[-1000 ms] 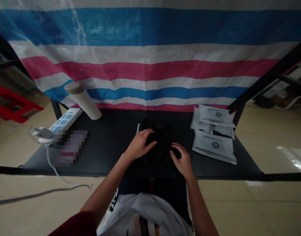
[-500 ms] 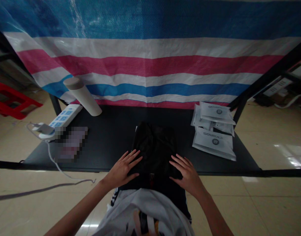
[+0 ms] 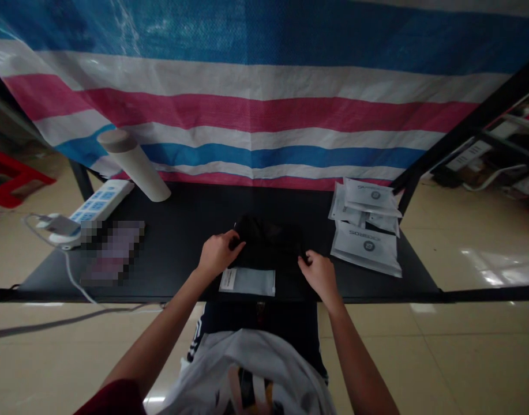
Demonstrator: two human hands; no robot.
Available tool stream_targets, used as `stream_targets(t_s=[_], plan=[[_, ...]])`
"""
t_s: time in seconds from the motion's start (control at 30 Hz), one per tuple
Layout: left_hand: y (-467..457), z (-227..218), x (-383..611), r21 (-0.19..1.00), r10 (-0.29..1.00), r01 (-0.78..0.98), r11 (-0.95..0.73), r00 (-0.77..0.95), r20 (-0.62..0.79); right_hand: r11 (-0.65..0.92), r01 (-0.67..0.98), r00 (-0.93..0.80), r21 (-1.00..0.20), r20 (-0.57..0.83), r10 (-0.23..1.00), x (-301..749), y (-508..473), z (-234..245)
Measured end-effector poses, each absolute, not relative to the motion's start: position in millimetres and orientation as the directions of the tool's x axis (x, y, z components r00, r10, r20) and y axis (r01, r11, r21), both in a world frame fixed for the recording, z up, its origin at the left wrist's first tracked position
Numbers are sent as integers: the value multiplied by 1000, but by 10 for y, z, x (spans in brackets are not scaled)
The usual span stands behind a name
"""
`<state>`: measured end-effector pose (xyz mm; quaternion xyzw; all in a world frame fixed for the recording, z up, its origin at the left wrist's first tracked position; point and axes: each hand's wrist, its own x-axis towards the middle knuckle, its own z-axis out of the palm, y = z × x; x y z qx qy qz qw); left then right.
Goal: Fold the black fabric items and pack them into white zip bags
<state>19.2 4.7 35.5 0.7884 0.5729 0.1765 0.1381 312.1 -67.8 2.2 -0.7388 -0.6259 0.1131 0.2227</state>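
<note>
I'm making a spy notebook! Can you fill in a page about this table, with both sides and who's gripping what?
Left grip: at the left edge of the black cloth
Right grip: at its right edge
Near side: pale labelled pouch on the black table
Left side: white bottle, power strip with a charger, pixelated item (can't tell what)
Right side: overlapping printed pouches
Behind: striped sheet
Floor: red stool, partly in view
</note>
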Motion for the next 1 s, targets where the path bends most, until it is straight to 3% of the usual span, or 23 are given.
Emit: stream_targets(t_s=[0.07,0.23,0.4,0.67,0.73,0.87,1.0], plan=[[158,270,206,374,951,874,-309,273,146,-99,863,185,-495,128,974,3160,-593,6],[372,29,64,545,987,822,-162,123,108,-91,793,240,-602,171,956,3261,-342,-50],[504,-1,25,606,968,770,-199,250,1,-125,783,179,-609,28,983,3306,-68,-107],[547,110,133,686,926,683,-251,376,-35,-107,691,107,-715,-45,993,3393,-6,-225],[510,146,152,733,911,613,-294,411,23,-73,651,90,-756,-18,996,3399,-56,-215],[384,208,105,816,848,377,-439,475,237,128,577,20,-807,171,985,3422,-199,-149],[222,281,-7,742,819,446,-500,521,238,172,572,39,-802,236,971,3448,-342,-90]])
